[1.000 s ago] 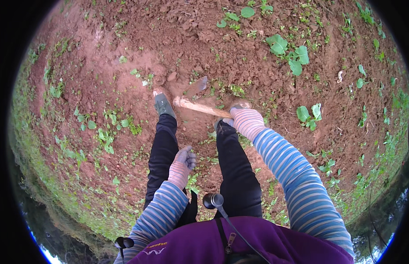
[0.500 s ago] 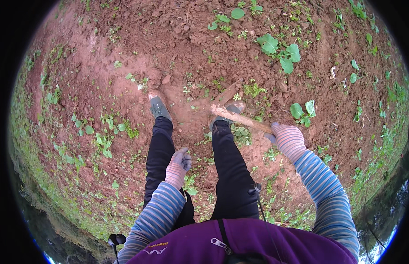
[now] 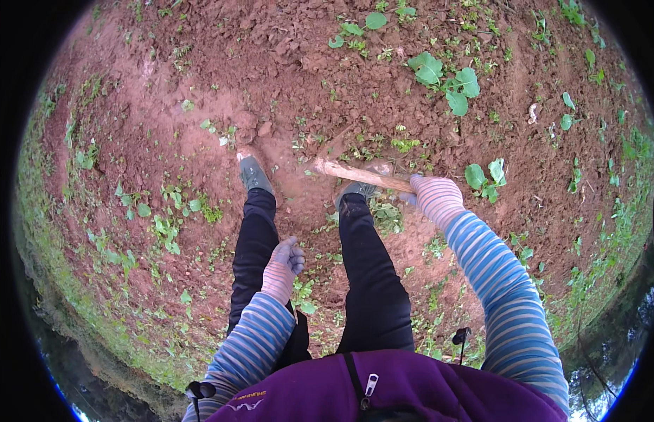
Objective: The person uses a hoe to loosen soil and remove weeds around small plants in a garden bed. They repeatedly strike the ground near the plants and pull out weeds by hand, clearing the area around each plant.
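Observation:
My right hand [image 3: 434, 197], in a striped grey-and-pink glove, is closed round the wooden handle of a short hoe [image 3: 369, 177]. The handle points left across my right shoe, its pale end above the bare soil between my feet. A thin, soil-coloured blade near that end is hard to make out against the ground. My left hand [image 3: 287, 260], gloved alike, hangs in front of my left leg with its fingers curled in. Nothing shows in it.
I stand on reddish soil with my left shoe [image 3: 252, 174] and right shoe [image 3: 356, 190] apart. A broad-leaved seedling [image 3: 450, 83] grows ahead to the right, a smaller seedling [image 3: 486, 181] beyond my right hand. Low weeds [image 3: 165, 228] spread to the left.
My right hand has moved left and a little forward, carrying the hoe with it; the handle's pale end has shifted left. My left hand has stayed nearly still.

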`<move>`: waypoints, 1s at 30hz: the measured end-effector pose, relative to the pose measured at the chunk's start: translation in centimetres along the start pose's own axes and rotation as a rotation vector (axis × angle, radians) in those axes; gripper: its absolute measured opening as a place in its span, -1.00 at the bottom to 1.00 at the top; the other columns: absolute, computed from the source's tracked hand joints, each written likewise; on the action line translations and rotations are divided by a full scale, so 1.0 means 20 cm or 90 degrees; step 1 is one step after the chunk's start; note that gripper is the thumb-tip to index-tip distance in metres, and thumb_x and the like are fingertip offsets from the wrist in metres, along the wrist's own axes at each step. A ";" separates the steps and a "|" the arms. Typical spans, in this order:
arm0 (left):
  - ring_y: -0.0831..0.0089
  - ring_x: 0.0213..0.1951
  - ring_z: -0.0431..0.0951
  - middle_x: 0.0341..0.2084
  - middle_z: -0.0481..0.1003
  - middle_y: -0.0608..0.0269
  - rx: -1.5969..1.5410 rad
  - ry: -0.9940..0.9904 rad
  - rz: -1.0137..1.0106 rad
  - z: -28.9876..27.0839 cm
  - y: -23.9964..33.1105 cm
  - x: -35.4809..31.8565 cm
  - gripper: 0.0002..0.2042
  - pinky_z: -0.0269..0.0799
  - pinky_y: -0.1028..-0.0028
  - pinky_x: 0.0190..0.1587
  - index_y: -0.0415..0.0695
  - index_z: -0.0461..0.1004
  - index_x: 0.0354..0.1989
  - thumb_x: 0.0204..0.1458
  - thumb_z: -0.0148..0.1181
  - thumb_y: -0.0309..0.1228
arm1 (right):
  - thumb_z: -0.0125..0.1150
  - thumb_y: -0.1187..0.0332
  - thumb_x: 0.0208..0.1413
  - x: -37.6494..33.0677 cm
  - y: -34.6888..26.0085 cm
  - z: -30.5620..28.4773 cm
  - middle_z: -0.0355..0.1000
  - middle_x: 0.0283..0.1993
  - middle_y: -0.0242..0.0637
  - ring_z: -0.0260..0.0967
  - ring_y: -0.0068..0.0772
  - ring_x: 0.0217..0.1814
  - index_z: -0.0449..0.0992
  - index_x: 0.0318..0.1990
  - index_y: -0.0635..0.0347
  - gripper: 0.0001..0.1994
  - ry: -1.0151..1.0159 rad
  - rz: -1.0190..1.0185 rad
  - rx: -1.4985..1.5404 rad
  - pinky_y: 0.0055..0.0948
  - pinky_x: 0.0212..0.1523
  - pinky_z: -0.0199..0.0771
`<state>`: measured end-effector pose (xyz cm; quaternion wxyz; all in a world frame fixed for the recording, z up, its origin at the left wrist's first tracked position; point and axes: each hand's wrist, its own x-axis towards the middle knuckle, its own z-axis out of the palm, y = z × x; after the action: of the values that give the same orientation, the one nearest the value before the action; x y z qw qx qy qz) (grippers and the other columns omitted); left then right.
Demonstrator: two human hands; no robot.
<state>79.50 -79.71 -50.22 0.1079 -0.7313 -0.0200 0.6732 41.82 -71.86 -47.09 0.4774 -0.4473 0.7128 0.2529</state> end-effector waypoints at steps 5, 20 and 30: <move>0.52 -0.64 0.41 -0.64 0.42 0.43 -0.006 0.002 0.008 -0.03 -0.03 0.02 -0.81 0.39 0.48 -0.57 -0.01 0.45 -0.09 0.19 0.12 -0.25 | 0.19 -0.05 0.12 -0.24 -0.05 0.02 0.49 -0.50 -0.12 0.51 0.00 -0.37 0.46 -0.29 0.16 -0.60 0.045 0.048 0.029 -0.05 -0.33 0.49; 0.56 -0.53 0.46 -0.54 0.46 0.40 0.023 0.005 -0.001 -0.05 -0.02 -0.02 -0.73 0.42 0.52 -0.48 -0.05 0.42 0.03 0.22 0.10 -0.25 | 0.22 -0.02 0.12 0.05 0.02 0.08 0.53 -0.43 -0.11 0.52 0.02 -0.30 0.50 -0.22 0.15 -0.62 -0.070 0.017 0.032 -0.05 -0.24 0.49; 0.53 -0.60 0.39 -0.59 0.41 0.41 0.046 0.026 -0.024 -0.02 0.02 0.01 -0.74 0.34 0.51 -0.55 -0.07 0.42 -0.03 0.19 0.12 -0.23 | 0.18 -0.05 0.13 -0.19 -0.09 0.21 0.50 -0.48 -0.10 0.50 0.03 -0.36 0.47 -0.25 0.19 -0.58 0.001 0.007 0.088 -0.06 -0.31 0.49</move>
<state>79.85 -80.17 -50.39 0.1476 -0.7399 -0.0074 0.6563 45.79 -67.94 -45.34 0.5053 -0.4096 0.7312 0.2056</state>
